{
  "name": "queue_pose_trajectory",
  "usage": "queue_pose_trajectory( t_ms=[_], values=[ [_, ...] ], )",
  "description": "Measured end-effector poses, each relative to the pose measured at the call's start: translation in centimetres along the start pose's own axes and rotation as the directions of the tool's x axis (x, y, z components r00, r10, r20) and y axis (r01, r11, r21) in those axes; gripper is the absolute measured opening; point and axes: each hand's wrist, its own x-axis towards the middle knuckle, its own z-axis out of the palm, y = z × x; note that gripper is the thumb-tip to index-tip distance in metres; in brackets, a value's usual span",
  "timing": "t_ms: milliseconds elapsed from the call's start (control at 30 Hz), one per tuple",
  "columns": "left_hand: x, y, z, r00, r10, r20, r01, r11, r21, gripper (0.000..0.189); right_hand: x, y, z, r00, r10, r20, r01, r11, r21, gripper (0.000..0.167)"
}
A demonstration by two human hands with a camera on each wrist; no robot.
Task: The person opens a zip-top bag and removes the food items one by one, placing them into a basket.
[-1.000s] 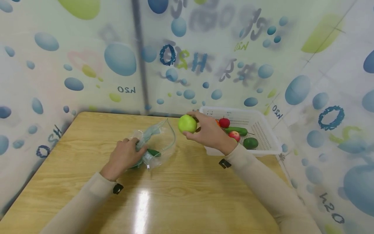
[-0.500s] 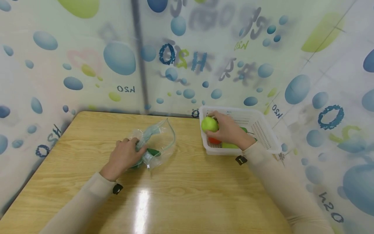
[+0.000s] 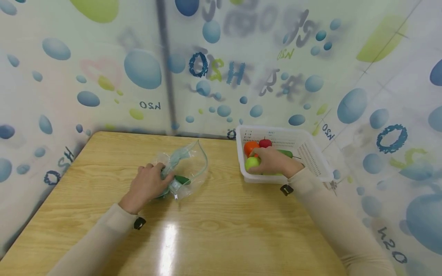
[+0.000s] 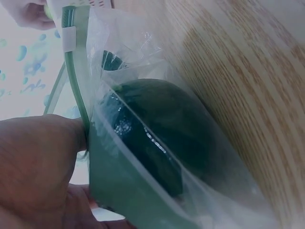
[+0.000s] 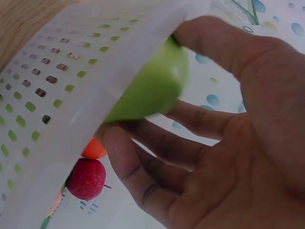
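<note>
My right hand (image 3: 277, 161) holds a green apple (image 3: 252, 164) low in the left front corner of a white perforated basket (image 3: 253, 178). Thumb and fingers curve around the apple in the right wrist view, and the basket's rim covers part of it. On the left, my other hand (image 3: 146, 188) grips a clear zip bag (image 3: 180, 154) by its side, the bag lying on the table with its mouth spread toward the right. Inside the bag is a large, glossy dark green vegetable (image 4: 162, 133), with a smaller dark green piece (image 4: 112, 60) near the mouth.
Within the basket are an orange-red round fruit (image 3: 251, 147), a small dark red fruit (image 3: 265, 143) with a stem and a green cucumber-like vegetable (image 3: 286, 153). My right hand hides other contents. The wooden table (image 3: 207, 230) ends at a patterned wall (image 3: 221, 96) behind.
The right hand has carried the green apple from the table's middle rightward over the basket rim, then down into the left part of the basket. The left hand and bag have stayed in place.
</note>
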Motion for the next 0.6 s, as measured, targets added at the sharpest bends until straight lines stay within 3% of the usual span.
queue_pose_trajectory(
  t_ms=[267, 600],
  values=[
    [0.0, 0.0, 0.2, 1.0, -0.008, -0.001, 0.008, 1.0, -0.012, 0.063, 0.1, 0.4, 0.5, 0.998, -0.06, -0.01, 0.06, 0.998, 0.002, 0.042],
    [0.1, 0.0, 0.2, 1.0, 0.003, -0.009, -0.003, 1.0, -0.013, 0.062, 0.5, 0.1, 1.1, 1.0, 0.005, -0.029, -0.006, 1.0, -0.03, 0.042]
  ],
)
